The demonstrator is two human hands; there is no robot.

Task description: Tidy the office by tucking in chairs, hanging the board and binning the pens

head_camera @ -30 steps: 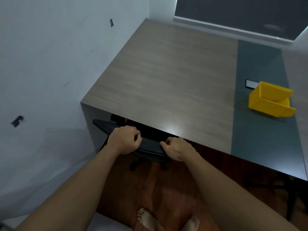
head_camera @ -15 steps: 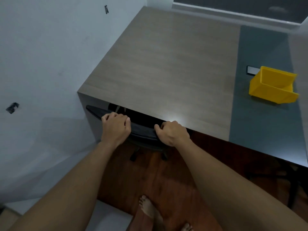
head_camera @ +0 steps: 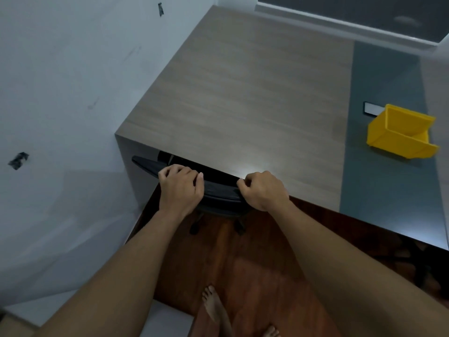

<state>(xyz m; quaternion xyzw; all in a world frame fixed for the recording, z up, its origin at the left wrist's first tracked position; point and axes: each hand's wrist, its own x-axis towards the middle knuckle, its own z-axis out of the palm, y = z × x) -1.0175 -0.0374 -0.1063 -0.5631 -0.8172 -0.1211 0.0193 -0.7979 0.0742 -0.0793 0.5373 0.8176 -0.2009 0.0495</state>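
A black office chair [head_camera: 220,189] stands pushed under the front edge of the wood-topped desk [head_camera: 243,98]; only the top of its backrest and two castors show. My left hand [head_camera: 181,189] is curled over the backrest's top edge near its left end. My right hand [head_camera: 263,189] grips the same edge further right, close to the desk's rim. A yellow bin [head_camera: 401,135] sits on the desk's dark grey strip at the right, open and seemingly with nothing in it. No pens or board are in view.
A pale wall [head_camera: 60,105] runs along the desk's left side. A small dark-framed card [head_camera: 373,109] lies behind the bin. Reddish wood floor [head_camera: 255,263] lies below, with my bare feet on it. Another dark chair base shows under the desk at far right.
The chair has slid further under the desk, and both hands followed it forward. My left hand shifted its hold on the backrest.
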